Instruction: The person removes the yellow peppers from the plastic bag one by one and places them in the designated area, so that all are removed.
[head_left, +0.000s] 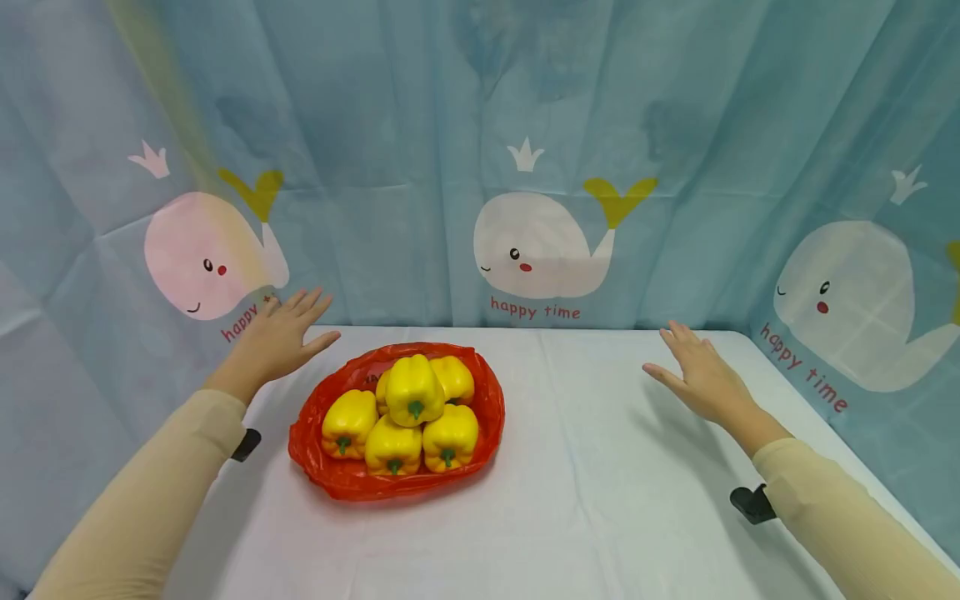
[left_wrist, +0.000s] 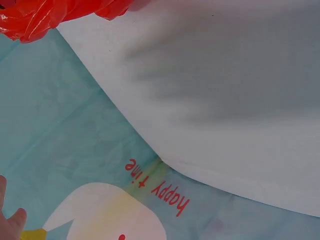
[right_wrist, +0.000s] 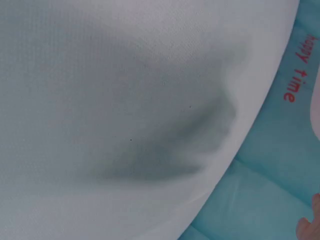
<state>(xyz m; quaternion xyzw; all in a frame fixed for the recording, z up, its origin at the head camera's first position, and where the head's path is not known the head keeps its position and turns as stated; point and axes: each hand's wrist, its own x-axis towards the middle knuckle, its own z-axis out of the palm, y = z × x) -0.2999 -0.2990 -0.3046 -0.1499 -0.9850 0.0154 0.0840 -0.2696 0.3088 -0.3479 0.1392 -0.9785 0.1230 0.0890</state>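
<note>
In the head view my left hand (head_left: 281, 335) is held in the air left of a red plastic bag (head_left: 298, 442), its fingers spread and straight, holding nothing. The bag lies opened out like a shallow bowl, its rim crumpled. Several yellow bell peppers (head_left: 348, 421) with green stems are heaped in it, one on top (head_left: 414, 390). Far to the right, my right hand (head_left: 703, 375) hovers over the white table with straight fingers and nothing in it. Only fingertips of each hand show at the lower corners of the wrist views; the left wrist view also catches the bag's edge (left_wrist: 35, 20).
The white-covered table (head_left: 555, 517) has its far edge close against a blue curtain (head_left: 360, 125) printed with whales and red lettering. Another curtain stretch runs along the table's right side. A black strap end (head_left: 752, 503) hangs below the right sleeve.
</note>
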